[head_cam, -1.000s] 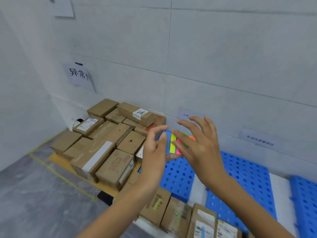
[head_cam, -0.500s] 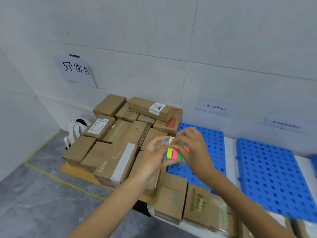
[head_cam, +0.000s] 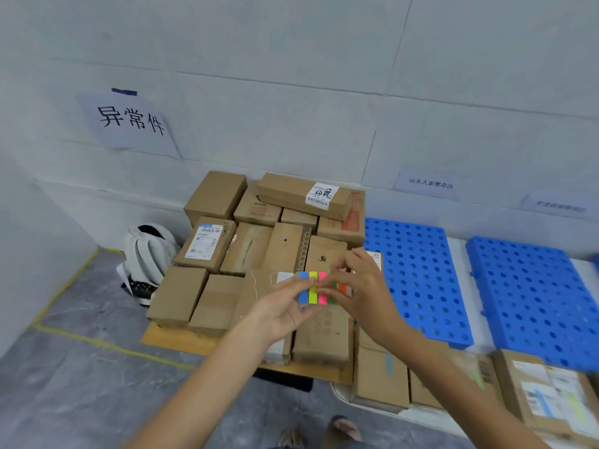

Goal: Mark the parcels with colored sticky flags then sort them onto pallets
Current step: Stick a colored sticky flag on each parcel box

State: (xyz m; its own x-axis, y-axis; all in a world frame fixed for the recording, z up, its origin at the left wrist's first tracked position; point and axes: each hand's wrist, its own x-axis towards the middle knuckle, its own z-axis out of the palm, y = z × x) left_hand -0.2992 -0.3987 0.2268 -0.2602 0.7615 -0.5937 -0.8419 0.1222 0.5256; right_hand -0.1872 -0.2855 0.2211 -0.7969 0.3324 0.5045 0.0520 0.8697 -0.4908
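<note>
My left hand point(head_cam: 281, 311) holds a pad of colored sticky flags point(head_cam: 316, 288) in blue, yellow, pink, green and orange strips. My right hand point(head_cam: 363, 288) pinches at the pad's right side, over the green and orange strips. Both hands hover above a stack of brown cardboard parcels point(head_cam: 256, 247) on a wooden pallet point(head_cam: 175, 340) by the wall. Two blue perforated plastic pallets point(head_cam: 418, 273) point(head_cam: 531, 296) lie to the right. More parcels point(head_cam: 379, 374), some bearing colored flags, sit on a white surface near me at lower right.
A white backpack point(head_cam: 147, 254) leans in the corner left of the stack. Paper signs point(head_cam: 129, 119) point(head_cam: 429, 183) hang on the white tiled wall. Yellow tape point(head_cam: 107, 345) marks the grey floor. My sandalled feet point(head_cam: 324, 432) show at the bottom edge.
The view has tilted down and the hands have dropped lower over the parcel stack. My right hand has closed in from spread fingers to pinching the flag pad.
</note>
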